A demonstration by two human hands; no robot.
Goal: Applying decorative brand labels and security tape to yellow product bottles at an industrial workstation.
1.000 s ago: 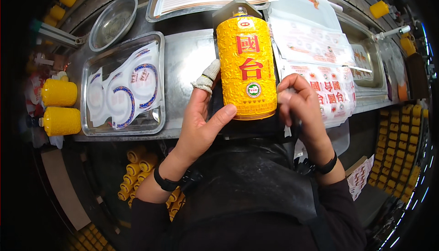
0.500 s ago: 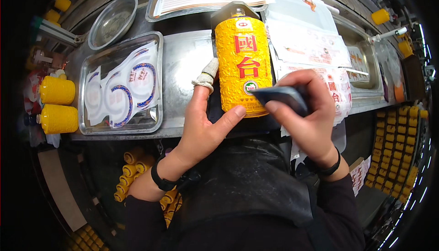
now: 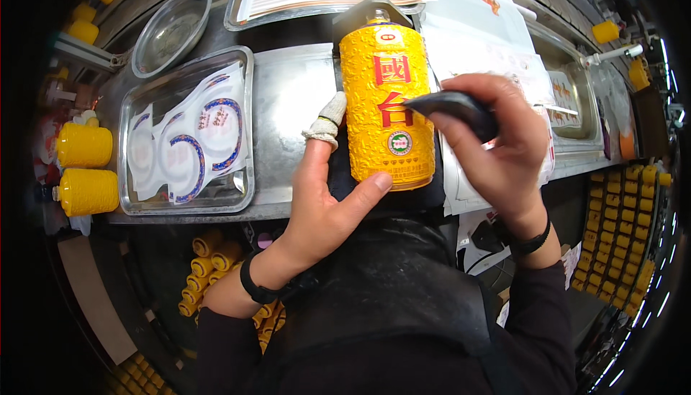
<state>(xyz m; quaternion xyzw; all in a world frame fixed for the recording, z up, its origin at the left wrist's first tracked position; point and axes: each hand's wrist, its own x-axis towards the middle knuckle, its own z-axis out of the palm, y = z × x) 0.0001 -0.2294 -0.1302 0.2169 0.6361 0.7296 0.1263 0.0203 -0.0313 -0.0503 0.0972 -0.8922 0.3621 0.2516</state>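
Observation:
A yellow embossed bottle (image 3: 360, 125) with red characters lies on a dark pad, its neck pointing away from me. My left hand (image 3: 317, 208) steadies it from the left: the thumb presses near the bottom edge, and the index finger, in a white cloth finger cover (image 3: 325, 123), rests along the side. The other left fingers are hidden. In my right hand (image 3: 500, 139) I grip a dark, glossy, pointed scraper (image 3: 471, 112). Its tip is at the lower red character, on the bottle's right side; whether it touches cannot be told.
Left of the bottle, a clear tray (image 3: 248, 136) holds curved blue-edged labels; behind it stands a round bowl (image 3: 169, 32). Label sheets (image 3: 468, 35) lie to the right, beside a metal tray (image 3: 594, 125). More yellow bottles (image 3: 90, 192) lie at the far left, with others stacked below the bench.
My right hand has moved the scraper up the bottle, from beside the round emblem to the lower red character. The emblem is now uncovered. My left hand keeps its place on the bottle.

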